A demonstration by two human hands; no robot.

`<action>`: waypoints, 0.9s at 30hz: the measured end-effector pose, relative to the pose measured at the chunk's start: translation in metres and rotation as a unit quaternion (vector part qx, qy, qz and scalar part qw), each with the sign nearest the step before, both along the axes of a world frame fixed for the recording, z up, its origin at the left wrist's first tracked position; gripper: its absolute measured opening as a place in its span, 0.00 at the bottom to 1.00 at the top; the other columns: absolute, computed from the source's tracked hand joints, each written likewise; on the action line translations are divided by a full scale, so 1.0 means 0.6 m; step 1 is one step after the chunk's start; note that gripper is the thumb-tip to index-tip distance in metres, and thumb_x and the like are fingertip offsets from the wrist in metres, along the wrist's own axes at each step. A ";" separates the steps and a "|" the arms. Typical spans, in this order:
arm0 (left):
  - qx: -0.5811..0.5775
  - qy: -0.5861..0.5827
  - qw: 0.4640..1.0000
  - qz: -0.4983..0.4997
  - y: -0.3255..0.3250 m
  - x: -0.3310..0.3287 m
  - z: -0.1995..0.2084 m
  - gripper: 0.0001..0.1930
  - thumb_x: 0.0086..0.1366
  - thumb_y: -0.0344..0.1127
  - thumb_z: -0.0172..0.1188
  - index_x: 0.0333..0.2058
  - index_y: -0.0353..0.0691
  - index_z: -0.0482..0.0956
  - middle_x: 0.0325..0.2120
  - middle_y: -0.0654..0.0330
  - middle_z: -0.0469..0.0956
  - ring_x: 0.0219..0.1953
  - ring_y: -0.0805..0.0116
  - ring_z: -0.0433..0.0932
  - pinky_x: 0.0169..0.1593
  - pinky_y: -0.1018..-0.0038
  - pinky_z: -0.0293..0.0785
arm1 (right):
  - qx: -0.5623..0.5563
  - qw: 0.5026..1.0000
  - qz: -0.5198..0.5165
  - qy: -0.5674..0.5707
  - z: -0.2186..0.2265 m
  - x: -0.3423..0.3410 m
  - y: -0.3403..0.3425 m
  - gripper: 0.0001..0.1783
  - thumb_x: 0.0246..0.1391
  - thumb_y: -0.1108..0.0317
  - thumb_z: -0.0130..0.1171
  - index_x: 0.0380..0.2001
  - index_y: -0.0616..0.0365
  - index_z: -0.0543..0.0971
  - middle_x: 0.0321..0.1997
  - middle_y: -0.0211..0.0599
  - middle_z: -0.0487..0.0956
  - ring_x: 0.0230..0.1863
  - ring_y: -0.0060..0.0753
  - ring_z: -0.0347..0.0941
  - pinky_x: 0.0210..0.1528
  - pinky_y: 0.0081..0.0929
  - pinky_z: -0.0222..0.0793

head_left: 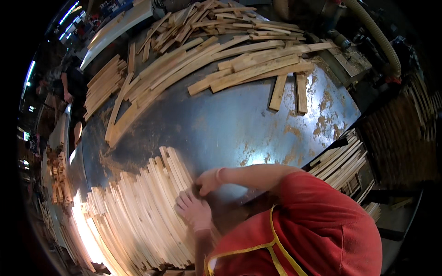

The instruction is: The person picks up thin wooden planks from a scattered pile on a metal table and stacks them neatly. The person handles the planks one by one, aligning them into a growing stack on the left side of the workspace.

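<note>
A row of pale wooden strips [138, 216] lies side by side at the front left of a metal table [221, 119]. My left hand [195, 212] rests on the row's right end, its fingers stretched out over the strips. Just beyond it, my right hand [210, 181] is closed, with the forearm reaching in from the right. A small dark patch shows at its fingertips, but what it holds, if anything, is not clear. The two hands are close together, and my left forearm partly hides the near ends of the strips.
Loose boards [258, 71] lie crossed on the table's far side, before a heap of wooden pieces [198, 23]. Sawdust [324, 103] is scattered at right. A ribbed hose [380, 34] hangs far right, above stacked strips [343, 161]. Another person's hand [68, 97] shows far left.
</note>
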State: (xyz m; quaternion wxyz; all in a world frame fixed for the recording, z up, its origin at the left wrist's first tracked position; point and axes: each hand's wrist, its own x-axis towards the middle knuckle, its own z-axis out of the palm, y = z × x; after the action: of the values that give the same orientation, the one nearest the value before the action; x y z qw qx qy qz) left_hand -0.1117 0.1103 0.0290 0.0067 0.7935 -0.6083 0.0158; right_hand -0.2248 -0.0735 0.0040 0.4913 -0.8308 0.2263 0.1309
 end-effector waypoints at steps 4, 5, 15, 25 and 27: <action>-0.022 -0.004 1.000 -0.011 0.003 -0.010 0.007 0.39 0.59 0.43 0.68 0.68 0.36 0.68 0.68 0.46 0.65 0.73 0.40 0.59 0.76 0.41 0.50 | -0.163 0.954 -0.244 -0.057 0.058 -0.179 -0.217 0.24 0.55 0.51 0.65 0.46 0.59 0.85 0.51 0.54 0.86 0.53 0.57 0.82 0.57 0.47 0.76; -0.011 -0.002 1.000 -0.006 -0.006 -0.013 0.018 0.39 0.59 0.43 0.68 0.67 0.36 0.68 0.68 0.46 0.65 0.72 0.40 0.59 0.76 0.41 0.50 | -0.226 0.943 -0.245 -0.020 0.140 -0.233 -0.275 0.21 0.54 0.54 0.65 0.44 0.58 0.85 0.50 0.54 0.85 0.53 0.59 0.81 0.57 0.48 0.76; 0.003 -0.013 1.000 -0.015 -0.019 0.003 0.005 0.41 0.54 0.42 0.68 0.67 0.38 0.67 0.64 0.46 0.67 0.70 0.39 0.60 0.76 0.42 0.51 | -0.429 0.820 -0.178 0.335 0.171 -0.457 -0.616 0.60 0.45 0.50 0.76 0.79 0.46 0.59 0.76 0.42 0.69 0.77 0.48 0.64 0.74 0.47 0.64; 0.013 0.021 1.000 0.008 -0.027 -0.009 0.023 0.41 0.56 0.44 0.68 0.67 0.37 0.68 0.66 0.46 0.66 0.72 0.40 0.59 0.76 0.42 0.50 | -0.159 0.949 -0.180 0.204 0.118 -0.411 -0.407 0.64 0.42 0.40 0.78 0.76 0.64 0.62 0.52 0.59 0.85 0.54 0.57 0.83 0.56 0.43 0.78; 0.000 0.014 1.000 0.004 -0.018 -0.004 0.019 0.40 0.57 0.44 0.67 0.68 0.37 0.68 0.67 0.47 0.66 0.73 0.40 0.59 0.77 0.42 0.50 | 0.106 0.954 -0.276 0.054 0.050 -0.425 -0.369 0.60 0.46 0.43 0.79 0.75 0.65 0.65 0.53 0.56 0.85 0.55 0.50 0.83 0.53 0.42 0.80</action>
State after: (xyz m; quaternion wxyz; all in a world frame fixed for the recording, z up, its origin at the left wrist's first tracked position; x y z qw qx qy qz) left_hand -0.1142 0.0995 0.0404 0.0151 0.7963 -0.6047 0.0052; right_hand -0.4798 -0.2946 0.0337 0.5805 -0.6707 0.4580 0.0584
